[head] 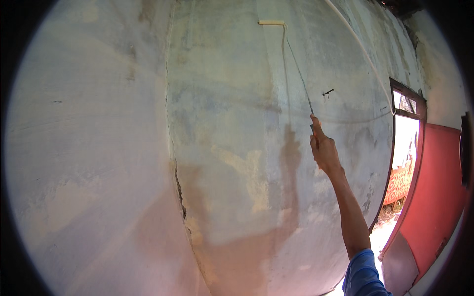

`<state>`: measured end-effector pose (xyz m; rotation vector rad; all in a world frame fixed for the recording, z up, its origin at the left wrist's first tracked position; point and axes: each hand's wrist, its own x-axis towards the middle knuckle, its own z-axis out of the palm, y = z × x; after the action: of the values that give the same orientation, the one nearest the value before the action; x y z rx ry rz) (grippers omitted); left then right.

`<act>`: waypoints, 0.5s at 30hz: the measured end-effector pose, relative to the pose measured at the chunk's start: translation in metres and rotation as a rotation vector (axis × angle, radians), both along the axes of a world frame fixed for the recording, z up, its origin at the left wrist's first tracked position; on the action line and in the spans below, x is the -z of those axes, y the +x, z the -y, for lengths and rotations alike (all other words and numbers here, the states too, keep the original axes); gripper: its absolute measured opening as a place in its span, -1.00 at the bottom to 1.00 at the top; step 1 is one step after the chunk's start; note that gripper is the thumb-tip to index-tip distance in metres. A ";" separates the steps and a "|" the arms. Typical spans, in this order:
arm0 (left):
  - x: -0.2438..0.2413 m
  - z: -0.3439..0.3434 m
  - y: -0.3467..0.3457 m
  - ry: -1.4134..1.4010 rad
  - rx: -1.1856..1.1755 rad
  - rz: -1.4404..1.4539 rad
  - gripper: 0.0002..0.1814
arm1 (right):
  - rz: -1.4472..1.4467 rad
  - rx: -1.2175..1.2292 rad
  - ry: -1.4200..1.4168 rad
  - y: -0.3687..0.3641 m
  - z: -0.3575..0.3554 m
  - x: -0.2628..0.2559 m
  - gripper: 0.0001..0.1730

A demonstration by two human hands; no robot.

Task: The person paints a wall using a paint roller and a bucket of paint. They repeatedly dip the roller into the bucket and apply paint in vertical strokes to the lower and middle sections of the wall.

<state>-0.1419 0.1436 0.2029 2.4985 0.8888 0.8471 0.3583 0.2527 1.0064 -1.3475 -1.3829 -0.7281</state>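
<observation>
My right hand [325,150] grips the handle of a paint roller, with the arm stretched up in front of a plastered wall [229,122]. From the fist a thin metal rod [300,72] runs up to the left and bends into the pale roller sleeve [271,22]. The sleeve lies level against the upper wall or very close to it. Down from it runs a lighter strip of wall. My left hand is out of view.
A long crack [179,188] splits the wall to the left. A dark metal hook [327,92] juts out right of the rod. A white cable or hose [361,44] hangs in a curve towards the bright doorway [405,142], beside a red panel [437,185].
</observation>
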 end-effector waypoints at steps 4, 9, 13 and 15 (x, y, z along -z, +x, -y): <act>-0.007 -0.017 0.013 0.019 0.006 0.019 -0.49 | 0.032 0.024 0.012 -0.001 0.005 -0.046 -0.31; -0.022 -0.020 0.021 0.019 -0.011 0.033 -0.49 | 0.017 -0.018 -0.021 -0.024 0.001 -0.119 -0.35; -0.015 -0.030 0.017 0.016 0.010 0.028 -0.50 | 0.058 0.039 0.016 -0.019 -0.009 -0.172 -0.37; -0.015 -0.032 0.019 0.016 0.000 0.034 -0.50 | 0.045 0.034 0.003 -0.029 -0.013 -0.199 -0.37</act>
<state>-0.1224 0.1752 0.2183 2.4904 0.8745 0.8979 0.3292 0.2659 1.2051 -1.3630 -1.3968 -0.7868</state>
